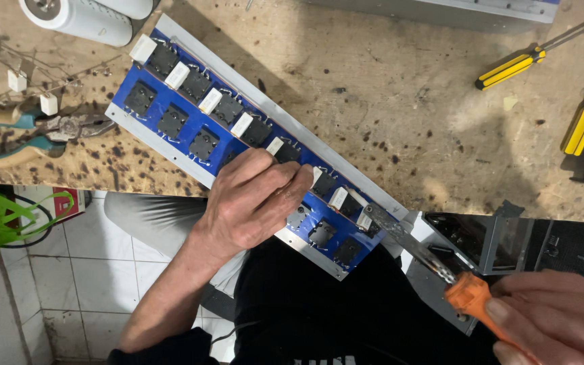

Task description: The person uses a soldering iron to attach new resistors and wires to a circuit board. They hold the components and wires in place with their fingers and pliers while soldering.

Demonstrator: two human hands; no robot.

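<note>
1. Far left on the table (pixel 400 81): pliers with teal handles (pixel 28 132) lying flat beside thin wires carrying small white blocks (pixel 16 80); a white cylinder (pixel 79 19) at the top edge. Well apart from both hands.
2. Left of centre: long blue circuit board (pixel 170 101) on a grey metal plate, laid diagonally from upper left to lower right, its lower end overhanging the table edge. Rows of black square components (pixel 172 122) and white rectangular ones (pixel 178 75) along it.
3. Centre: left hand (pixel 255 199) pressed down on the board's middle, fingers curled over the components, gripping nothing else; appears to be steadying the board.
4. Right of centre: metal blade (pixel 407 240) of an orange-handled screwdriver (pixel 471 297) with its tip touching the board's lower end, near the last white component.
5. Lower right: right hand (pixel 555 318) clenched around the orange handle.
6. Upper right: two yellow-and-black screwdrivers (pixel 508 67) lying idle, well apart.
7. Step in hand, judged from the pose: working a fastener or part at the board's end. Next move likely calls for firm downward hold from the left hand and a steady, aligned tip, lest the blade slip onto neighbouring components.
</note>
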